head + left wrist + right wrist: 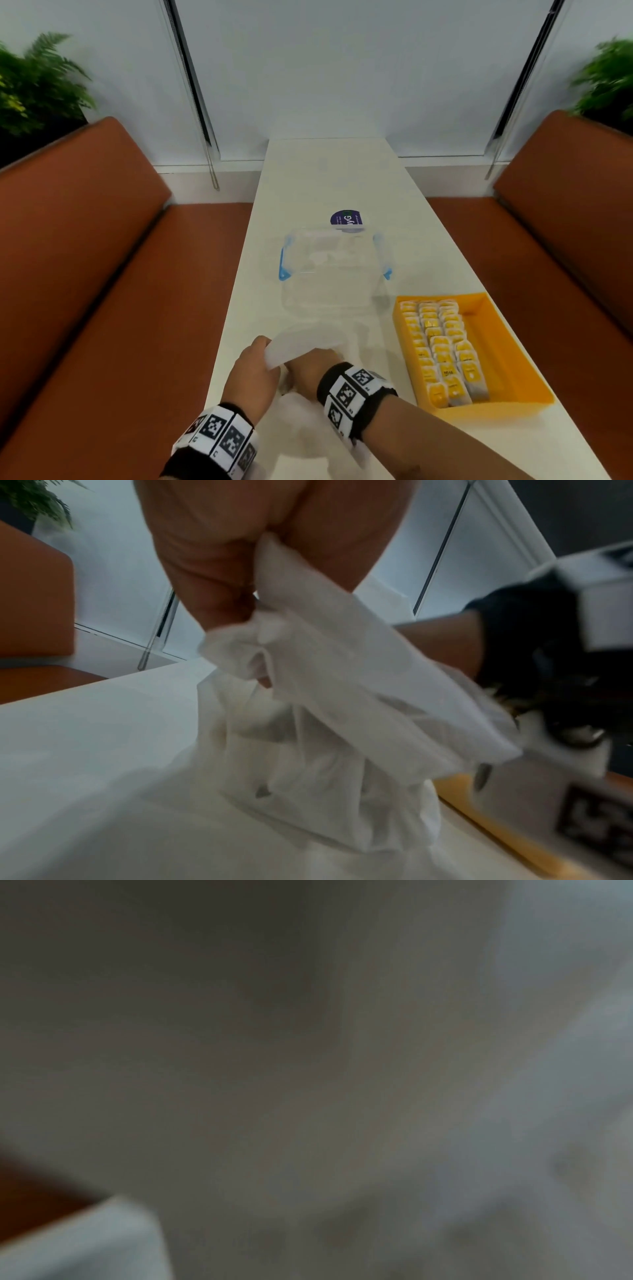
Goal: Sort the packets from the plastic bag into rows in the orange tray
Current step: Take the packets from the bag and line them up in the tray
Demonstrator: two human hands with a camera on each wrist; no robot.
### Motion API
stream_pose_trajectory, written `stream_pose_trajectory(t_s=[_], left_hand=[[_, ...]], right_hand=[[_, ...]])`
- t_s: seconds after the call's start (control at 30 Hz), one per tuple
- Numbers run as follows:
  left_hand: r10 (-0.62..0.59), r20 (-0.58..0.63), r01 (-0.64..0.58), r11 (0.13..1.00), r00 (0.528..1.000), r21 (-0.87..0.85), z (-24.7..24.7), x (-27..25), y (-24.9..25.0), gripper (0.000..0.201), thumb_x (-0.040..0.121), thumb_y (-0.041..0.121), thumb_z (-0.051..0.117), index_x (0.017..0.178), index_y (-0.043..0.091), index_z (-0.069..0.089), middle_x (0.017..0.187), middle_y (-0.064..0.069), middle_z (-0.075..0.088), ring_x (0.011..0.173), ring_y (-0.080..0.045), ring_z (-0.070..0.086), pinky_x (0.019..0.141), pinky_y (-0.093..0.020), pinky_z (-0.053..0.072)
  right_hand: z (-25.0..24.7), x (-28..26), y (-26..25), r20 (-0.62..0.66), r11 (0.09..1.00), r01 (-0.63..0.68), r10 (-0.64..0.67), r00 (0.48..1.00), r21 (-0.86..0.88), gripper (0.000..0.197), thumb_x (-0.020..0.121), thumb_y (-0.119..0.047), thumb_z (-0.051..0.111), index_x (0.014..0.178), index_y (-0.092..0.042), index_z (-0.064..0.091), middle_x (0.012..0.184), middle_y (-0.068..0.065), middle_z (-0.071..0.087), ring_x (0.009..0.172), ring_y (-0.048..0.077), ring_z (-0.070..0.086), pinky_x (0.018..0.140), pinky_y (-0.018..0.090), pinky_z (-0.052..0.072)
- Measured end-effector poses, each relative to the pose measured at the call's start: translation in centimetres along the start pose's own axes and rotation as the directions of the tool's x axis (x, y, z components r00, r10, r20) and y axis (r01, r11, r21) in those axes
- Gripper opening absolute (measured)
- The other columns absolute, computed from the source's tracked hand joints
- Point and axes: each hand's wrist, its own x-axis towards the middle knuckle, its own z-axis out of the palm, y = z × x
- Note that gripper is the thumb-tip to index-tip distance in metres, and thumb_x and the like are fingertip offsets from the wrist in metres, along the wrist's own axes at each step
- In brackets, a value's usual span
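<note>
Here, left hand [254, 371] pinches the white plastic bag [301, 346] rim at the near table [308, 178] edge; right hand [310, 371] reaches into it, grip hidden. Beyond stands one clear blue-clipped container [330, 270]. Right of it, one orange tray [496, 346] holds three rows of yellow packets [442, 349].

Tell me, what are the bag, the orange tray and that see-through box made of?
Bag: thin, milky plastic film; it crumples and lets light through.
Orange tray: looks like rigid matte plastic, with straight walls.
Clear box: hard glossy transparent plastic, it seems, with blue clips.
</note>
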Motion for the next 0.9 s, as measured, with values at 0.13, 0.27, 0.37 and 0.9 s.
stream_pose_trajectory(t_s=[0.13,0.27,0.37,0.9], left_hand=[[-0.037,-0.037,0.04,0.996,0.999,0.076,-0.5,1.1,-0.3,0.014,0.083,0.006,0.05,0.095,0.014,0.05,0.092,-0.008,0.061,0.081,-0.024,0.056,0.061,-0.028,0.039],[-0.067,-0.034,0.07,0.99,0.997,0.119,-0.8,1.7,-0.1,0.022,0.083,0.003,0.049,0.105,0.01,0.049,0.102,-0.012,0.061,0.088,-0.027,0.055,0.073,-0.031,0.043],[-0.13,-0.027,0.133,0.985,0.991,0.111,-1.0,1.5,0.6,0.038,0.081,0.007,0.056,0.116,0.014,0.047,0.116,-0.012,0.056,0.095,-0.024,0.051,0.079,-0.031,0.043],[0.077,0.504,0.457,0.324,0.86,-0.828,6.9,-3.1,16.4,0.025,0.093,0.029,0.047,0.114,0.021,0.057,0.106,0.0,0.066,0.07,-0.018,0.068,0.056,-0.032,0.058]], right_hand=[[-2.5,-2.7,0.4,-0.146,0.98,0.148,-0.128,0.981,0.136,0.008,0.086,-0.015,0.062,0.088,-0.008,0.061,0.091,0.008,0.061,0.085,0.019,0.047,0.075,0.029,0.039],[-3.8,-5.1,1.3,-0.27,0.907,0.251,-0.162,0.949,0.337,0.023,0.073,-0.007,0.069,0.095,-0.01,0.064,0.091,-0.003,0.049,0.083,0.013,0.046,0.061,0.02,0.036],[-5.1,-6.9,2.9,-0.319,0.791,0.274,-0.105,0.942,0.548,0.027,0.068,0.0,0.073,0.081,-0.022,0.062,0.082,-0.009,0.052,0.076,0.011,0.052,0.064,0.019,0.044],[-9.3,-15.1,12.0,-0.392,0.77,0.312,-0.088,0.916,0.557,0.066,0.071,-0.004,0.074,0.126,-0.025,0.044,0.118,-0.003,0.056,0.099,0.006,0.054,0.081,0.019,0.045]])
